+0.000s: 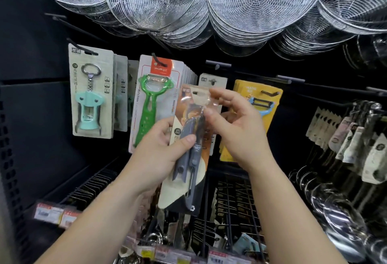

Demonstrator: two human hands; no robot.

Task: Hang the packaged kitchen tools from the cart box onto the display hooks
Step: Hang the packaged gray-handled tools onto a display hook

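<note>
A carded package with a grey peeler point(189, 148) is held upright in front of the black display wall. My left hand point(161, 148) grips its middle, thumb across the grey handle. My right hand point(232, 125) pinches the clear top part of the package near its hang hole. Right behind the package top, a hook point(213, 81) carries a white card of the same kind. The cart box is out of view.
Hanging on hooks are mint corkscrew packs point(90, 94), green peeler packs point(155, 104) and yellow cards with a blue peeler point(259, 100). Wire skimmers point(251, 6) hang overhead. Ladles and carded tools point(343, 159) crowd the right; rows of hooks with goods run below.
</note>
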